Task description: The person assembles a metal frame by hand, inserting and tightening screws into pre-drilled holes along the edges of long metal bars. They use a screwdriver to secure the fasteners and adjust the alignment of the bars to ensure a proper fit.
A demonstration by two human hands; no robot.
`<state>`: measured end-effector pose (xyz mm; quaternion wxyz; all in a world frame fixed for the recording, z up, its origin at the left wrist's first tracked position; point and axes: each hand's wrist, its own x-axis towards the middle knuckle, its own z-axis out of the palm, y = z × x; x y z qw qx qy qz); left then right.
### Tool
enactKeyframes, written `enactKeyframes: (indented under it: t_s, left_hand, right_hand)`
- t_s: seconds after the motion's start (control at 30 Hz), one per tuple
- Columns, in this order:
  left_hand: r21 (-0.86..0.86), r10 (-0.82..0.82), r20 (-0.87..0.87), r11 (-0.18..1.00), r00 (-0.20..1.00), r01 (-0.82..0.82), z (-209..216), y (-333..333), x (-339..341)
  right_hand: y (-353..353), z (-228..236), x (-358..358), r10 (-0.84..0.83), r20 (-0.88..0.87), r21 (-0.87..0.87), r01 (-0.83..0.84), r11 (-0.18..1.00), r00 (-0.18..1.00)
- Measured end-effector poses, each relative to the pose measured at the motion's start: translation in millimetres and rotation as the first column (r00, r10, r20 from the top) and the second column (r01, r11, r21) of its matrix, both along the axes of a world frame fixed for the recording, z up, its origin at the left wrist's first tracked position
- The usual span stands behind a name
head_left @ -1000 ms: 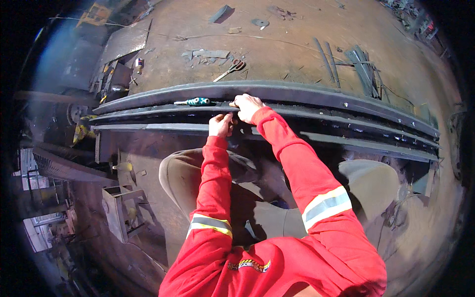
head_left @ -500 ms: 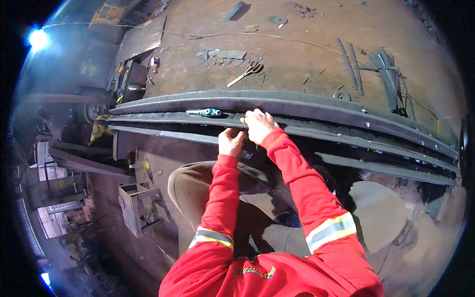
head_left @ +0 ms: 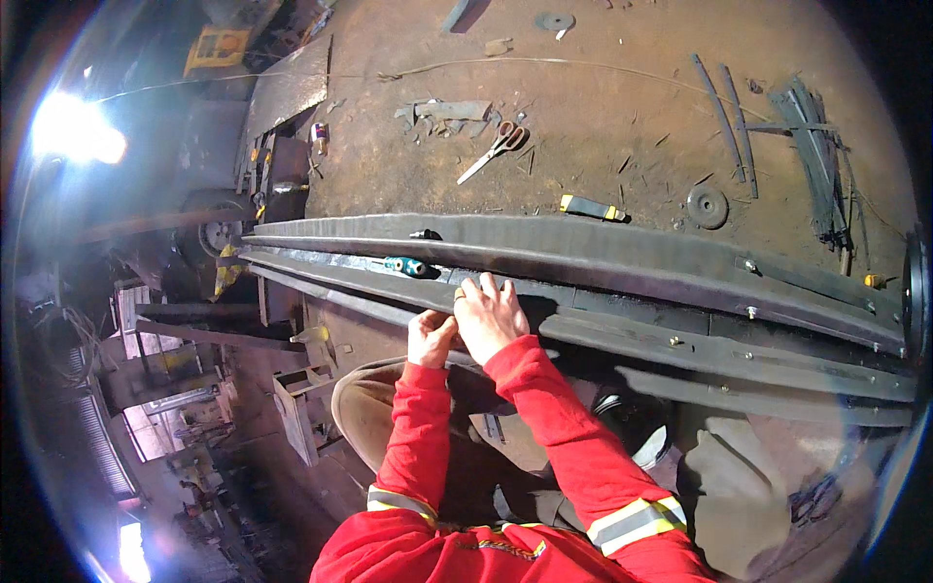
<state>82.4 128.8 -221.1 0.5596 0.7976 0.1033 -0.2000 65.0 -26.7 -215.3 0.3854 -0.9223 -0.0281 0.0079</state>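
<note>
Both of my hands meet at the edge of a long dark metal rail (head_left: 622, 330), left of its middle. My left hand (head_left: 430, 340) is closed, with thumb and fingers pinched together against the rail's near side. Just right of it, my right hand (head_left: 491, 316) reaches over the top edge with bent fingers. Whatever lies between the fingers is hidden. Left of my hands, two teal-handled screwdrivers (head_left: 404, 266) lie side by side in the channel between this rail and a farther dark rail (head_left: 583, 243).
Bolts (head_left: 751, 312) stick out along the rails to the right. Past them on the brown floor lie scissors (head_left: 494, 153), a yellow-and-grey utility knife (head_left: 593, 208), a round disc (head_left: 708, 207) and dark strips (head_left: 814, 160). A small metal frame (head_left: 296, 418) stands at near left.
The view has shifted, so the rails sit lower in the picture and the utility knife now shows beyond them. My hands stay together at the rail, their fingers slightly rearranged.
</note>
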Motion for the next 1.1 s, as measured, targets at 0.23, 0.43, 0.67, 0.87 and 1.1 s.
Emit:
enactKeyframes:
  t_s: [0.23,0.43,0.67,0.87,1.1]
  left_hand:
    - [0.299,-0.035,0.475,0.946,0.879,-0.124,-20,-18,-28]
    - [0.839,-0.631,0.058,0.451,0.774,0.304,63,-36,4]
    - [0.916,-0.577,-0.313,0.027,0.754,0.401,72,-19,197]
    - [0.667,-0.594,-0.618,-0.047,0.516,0.744,26,-19,228]
    - [0.594,-0.787,-0.603,-0.335,0.129,0.732,13,12,240]
  right_hand:
    - [-2,4,-1,0.047,-0.063,0.024,-0.045,0.999,0.997]
    - [-8,3,0,-0.010,-0.004,-0.003,0.010,1.000,1.000]
    - [-10,13,1,0.041,-0.037,0.002,-0.041,0.999,0.998]
    - [-6,4,4,-0.021,0.000,-0.004,0.021,1.000,1.000]
    - [-1,4,0,-0.022,-0.001,0.022,0.022,1.000,1.000]
